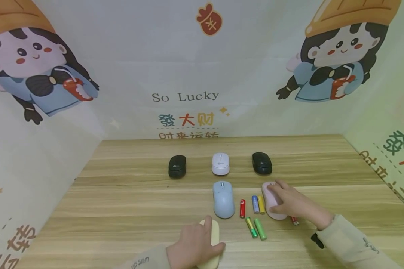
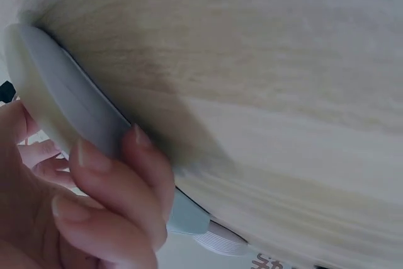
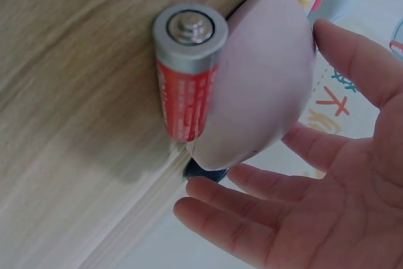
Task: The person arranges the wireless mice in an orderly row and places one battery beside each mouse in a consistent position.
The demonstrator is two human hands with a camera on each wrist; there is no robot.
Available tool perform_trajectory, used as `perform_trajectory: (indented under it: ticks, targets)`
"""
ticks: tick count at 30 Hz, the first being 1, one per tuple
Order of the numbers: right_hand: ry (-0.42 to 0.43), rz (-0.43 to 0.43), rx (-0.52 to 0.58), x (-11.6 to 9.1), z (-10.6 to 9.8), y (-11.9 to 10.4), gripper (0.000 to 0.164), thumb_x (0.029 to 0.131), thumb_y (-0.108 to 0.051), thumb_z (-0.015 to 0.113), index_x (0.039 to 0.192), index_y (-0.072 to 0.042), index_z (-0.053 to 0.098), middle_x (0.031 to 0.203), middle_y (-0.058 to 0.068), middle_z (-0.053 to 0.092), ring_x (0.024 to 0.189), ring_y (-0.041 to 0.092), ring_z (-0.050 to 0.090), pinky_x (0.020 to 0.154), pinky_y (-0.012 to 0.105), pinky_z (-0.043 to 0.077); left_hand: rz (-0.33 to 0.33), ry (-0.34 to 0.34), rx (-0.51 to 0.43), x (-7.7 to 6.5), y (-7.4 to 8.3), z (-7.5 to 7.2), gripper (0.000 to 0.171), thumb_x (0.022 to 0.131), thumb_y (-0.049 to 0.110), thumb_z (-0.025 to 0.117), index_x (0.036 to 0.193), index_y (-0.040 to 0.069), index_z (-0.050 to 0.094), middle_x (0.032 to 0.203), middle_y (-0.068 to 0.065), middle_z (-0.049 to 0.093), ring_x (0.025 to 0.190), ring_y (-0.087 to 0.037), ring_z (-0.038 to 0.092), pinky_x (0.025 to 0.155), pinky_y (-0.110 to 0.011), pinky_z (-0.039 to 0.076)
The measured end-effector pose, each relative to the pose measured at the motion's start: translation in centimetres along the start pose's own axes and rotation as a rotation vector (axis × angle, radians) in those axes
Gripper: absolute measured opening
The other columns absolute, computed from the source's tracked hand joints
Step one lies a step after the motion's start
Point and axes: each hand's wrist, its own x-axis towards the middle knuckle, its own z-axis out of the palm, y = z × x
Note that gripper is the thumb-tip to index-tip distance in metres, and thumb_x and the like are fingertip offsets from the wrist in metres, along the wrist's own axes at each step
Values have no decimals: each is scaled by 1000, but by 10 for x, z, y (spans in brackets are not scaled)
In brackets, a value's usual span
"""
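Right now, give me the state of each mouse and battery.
Yellow mouse: held by the left hand
Pink mouse: touched by the right hand
Blue mouse: untouched
White mouse: untouched
Left black mouse: untouched
Right black mouse: untouched
Blue battery: lying
Yellow battery: lying
Green battery: lying
Green-yellow battery: lying
Left red battery: lying
Right red battery: lying

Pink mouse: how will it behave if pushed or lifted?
Probably stiff: the pink mouse has a smooth shell with no visible dents. Pushed, it should slide rather than roll or tip, since it sits low on the table. Lifted, it might slip a little, given its rounded sides.
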Motion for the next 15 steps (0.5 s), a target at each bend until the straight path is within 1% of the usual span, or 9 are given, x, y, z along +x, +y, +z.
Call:
perform_trajectory:
  ticks: [4, 9, 12, 15]
  targets:
    - [0, -7, 0, 0, 0, 1, 68, 73, -22, 73, 129, 5, 44, 132, 39, 29, 113, 56, 39, 83, 60, 42, -14, -39, -52, 2, -1, -1, 66, 73, 59, 57, 106, 3, 47, 55, -3, 45, 47, -16, 43, 45, -27, 33]
    - [0, -8, -5, 1, 1, 0, 68, 73, -22, 73, 129, 5, 44, 132, 38, 30, 112, 54, 40, 84, 59, 42, -53, -90, -137, 5, -1, -3, 59, 70, 55, 61, 99, 6, 46, 58, -2, 45, 48, -17, 42, 44, -26, 32]
    - [-5, 0, -12, 0, 2, 0, 68, 73, -22, 73, 129, 5, 44, 132, 39, 30, 113, 55, 39, 85, 60, 41, -79, -119, -187, 6, -1, -4, 57, 68, 51, 63, 100, 7, 45, 60, -3, 46, 50, -18, 43, 46, -27, 33]
    - [-6, 8, -19, 0, 2, -1, 68, 74, -22, 73, 129, 4, 44, 133, 39, 29, 113, 55, 39, 85, 61, 40, -87, -122, -212, 8, -4, -4, 60, 66, 48, 65, 104, 6, 45, 63, -3, 47, 53, -19, 44, 48, -28, 34]
